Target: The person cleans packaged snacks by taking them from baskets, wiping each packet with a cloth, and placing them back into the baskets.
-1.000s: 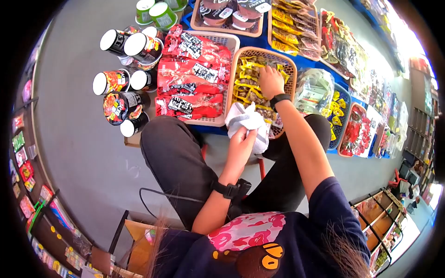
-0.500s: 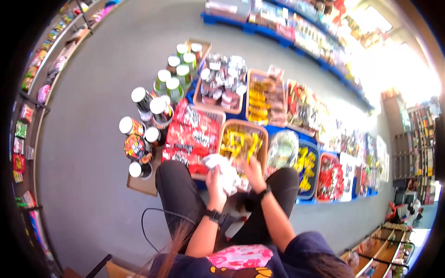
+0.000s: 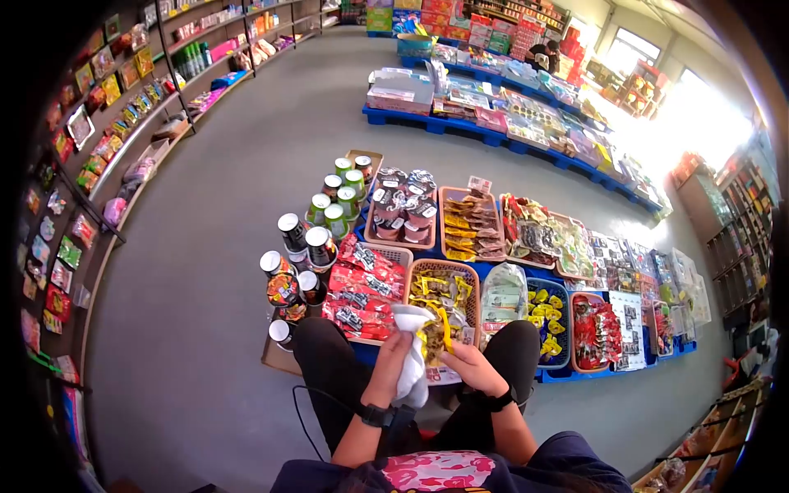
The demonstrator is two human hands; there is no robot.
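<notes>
My left hand (image 3: 391, 366) is closed round a white cloth (image 3: 413, 380), which hangs down in front of my lap. In my right hand (image 3: 475, 366) is a yellow snack packet (image 3: 435, 335) with a clear front, pinched by its edge. The cloth touches the packet's left side. Just beyond my hands stands a pinkish-brown basket (image 3: 474, 297) of similar yellow packets. Left of it, red snack packets (image 3: 362, 289) fill a light basket, beside my left knee.
Tubs with white lids (image 3: 289, 223) stand on cardboard at the left. Blue pallets (image 3: 567, 375) carry more baskets of snacks to the right. Stocked shelves (image 3: 123, 123) line the left wall. Further back are more laden pallets (image 3: 468, 127) and a person (image 3: 542, 56).
My head view has tilted up, showing more of the room. My right hand, earlier blurred at the basket of yellow packets, now holds one against the cloth.
</notes>
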